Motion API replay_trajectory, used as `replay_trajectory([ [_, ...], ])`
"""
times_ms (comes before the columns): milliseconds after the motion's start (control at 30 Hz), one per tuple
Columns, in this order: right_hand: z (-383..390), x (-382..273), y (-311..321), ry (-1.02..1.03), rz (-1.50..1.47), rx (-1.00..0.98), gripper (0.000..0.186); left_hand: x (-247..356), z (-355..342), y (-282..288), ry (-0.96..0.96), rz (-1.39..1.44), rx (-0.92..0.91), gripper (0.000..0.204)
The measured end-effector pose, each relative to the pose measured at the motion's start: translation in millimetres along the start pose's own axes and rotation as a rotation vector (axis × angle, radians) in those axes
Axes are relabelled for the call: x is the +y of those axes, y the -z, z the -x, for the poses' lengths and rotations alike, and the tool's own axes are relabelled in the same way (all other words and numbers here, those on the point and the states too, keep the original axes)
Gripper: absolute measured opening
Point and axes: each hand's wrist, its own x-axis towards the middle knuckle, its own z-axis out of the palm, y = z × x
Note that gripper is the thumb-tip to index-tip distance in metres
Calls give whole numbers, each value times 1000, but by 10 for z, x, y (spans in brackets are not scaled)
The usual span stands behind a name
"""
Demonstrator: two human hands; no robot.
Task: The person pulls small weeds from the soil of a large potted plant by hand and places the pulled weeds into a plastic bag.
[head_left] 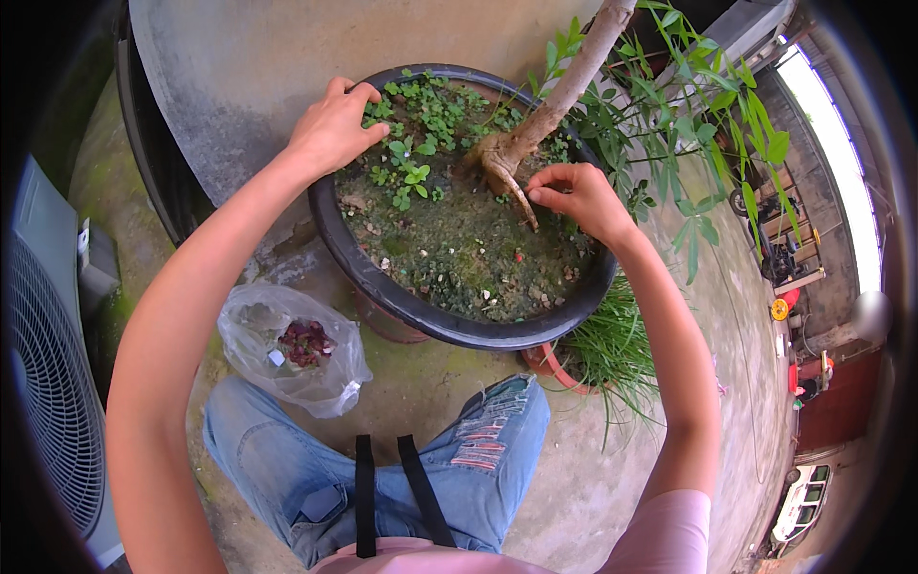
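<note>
A wide black pot (pixel 459 338) holds soil (pixel 449 258), small leafy weeds (pixel 411 177) and a thick bare trunk (pixel 555 91) with an exposed root (pixel 516 201). My left hand (pixel 339 129) is at the pot's upper-left rim beside the weeds, thumb apart from the slightly bent fingers. My right hand (pixel 574 196) is beside the root, right of the trunk's base, thumb and forefinger pinched close together; what is between them is too small to make out.
A clear plastic bag (pixel 258 359) with dark reddish leaves lies below left of the pot. Grassy plant (pixel 617 354) in an orange pot sits lower right; leafy branches (pixel 698 124) spread upper right. An air-conditioner unit (pixel 53 364) stands left; a white vehicle (pixel 798 502) is far right.
</note>
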Motion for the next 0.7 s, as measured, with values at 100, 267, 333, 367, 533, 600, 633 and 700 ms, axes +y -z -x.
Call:
replay_trajectory([
  [100,-138,60,-60,-36,-70,-108,15,-6,-2,2,-5,-11,6,45],
  [267,-303,15,-45,-76,136,-215,20,3,-4,1,-7,-9,7,45],
  [333,-289,-42,15,-67,120,-224,19,6,-3,5,-7,-6,11,45],
  [367,-287,-95,50,-57,103,-233,18,10,1,9,-8,-8,13,45],
  [533,172,-531,-42,310,377,438,10,-7,21,17,1,7,12,45],
  [600,264,-546,-160,639,482,361,12,-5,13,-14,11,4,0,45],
  [633,267,-530,-199,645,579,291,13,2,12,-2,12,8,2,45],
  [700,236,-482,-278,653,675,217,13,0,17,13,7,7,8,45],
])
